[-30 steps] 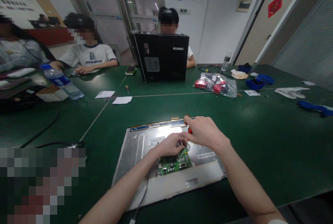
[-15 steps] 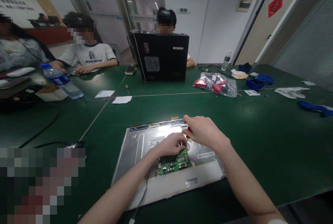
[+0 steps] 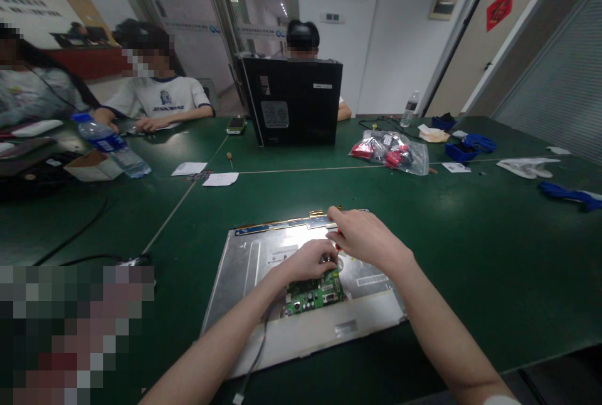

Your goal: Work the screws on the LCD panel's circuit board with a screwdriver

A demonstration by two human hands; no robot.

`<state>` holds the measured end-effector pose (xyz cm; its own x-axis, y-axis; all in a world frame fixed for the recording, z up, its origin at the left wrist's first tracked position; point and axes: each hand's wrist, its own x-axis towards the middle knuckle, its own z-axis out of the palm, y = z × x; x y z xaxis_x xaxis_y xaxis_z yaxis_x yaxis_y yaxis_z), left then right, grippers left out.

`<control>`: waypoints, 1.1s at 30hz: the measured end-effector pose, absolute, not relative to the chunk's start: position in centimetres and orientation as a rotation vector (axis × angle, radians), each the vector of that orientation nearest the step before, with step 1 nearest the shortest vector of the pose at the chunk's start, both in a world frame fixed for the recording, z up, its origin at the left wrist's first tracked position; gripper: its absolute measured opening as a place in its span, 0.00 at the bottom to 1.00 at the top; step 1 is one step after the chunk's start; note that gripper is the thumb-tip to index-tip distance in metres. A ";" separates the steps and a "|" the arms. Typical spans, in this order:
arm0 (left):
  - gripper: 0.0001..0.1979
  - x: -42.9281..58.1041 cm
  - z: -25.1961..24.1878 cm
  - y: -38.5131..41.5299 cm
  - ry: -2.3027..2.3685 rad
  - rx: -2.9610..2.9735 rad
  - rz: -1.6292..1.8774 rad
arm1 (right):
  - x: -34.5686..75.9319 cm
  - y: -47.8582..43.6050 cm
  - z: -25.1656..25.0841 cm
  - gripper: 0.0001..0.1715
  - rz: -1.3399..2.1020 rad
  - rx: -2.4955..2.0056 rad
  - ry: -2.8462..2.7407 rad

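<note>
A silver display panel point(image 3: 244, 267) lies flat on the green table with its metal back up. On its middle sits a green circuit board point(image 3: 313, 298), partly covered by my left hand point(image 3: 313, 257). The fingers of that hand are bent in a pinch at the board's upper right corner; what is between them is too small to make out. Just above and to the right, my right hand point(image 3: 360, 232) is closed round a red-handled screwdriver point(image 3: 338, 245), mostly hidden by the fingers and held over the board's corner. A thin cable point(image 3: 261, 348) trails off the panel's front edge.
A black computer case point(image 3: 296, 104) stands at the back, with a person behind it. Two other people sit at the left. A bottle point(image 3: 113, 145) leans on a small box point(image 3: 94, 167). A plastic bag with red items point(image 3: 390, 151) and blue gloves point(image 3: 569, 195) lie to the right.
My right hand has shifted very slightly to the left with the screwdriver. My left hand and the panel stay in place.
</note>
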<state>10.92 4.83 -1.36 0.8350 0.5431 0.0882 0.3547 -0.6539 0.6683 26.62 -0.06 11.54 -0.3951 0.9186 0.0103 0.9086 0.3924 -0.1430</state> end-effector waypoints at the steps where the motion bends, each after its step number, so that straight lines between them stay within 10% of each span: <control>1: 0.03 11.0 -1.4 4.8 0.662 2.343 0.371 | 26.7 -0.1 11.5 0.08 0.194 -1.652 -2.561; 33: 0.02 11.0 -1.9 5.0 0.656 2.366 0.343 | 27.0 -0.5 11.7 0.17 0.412 -1.431 -2.616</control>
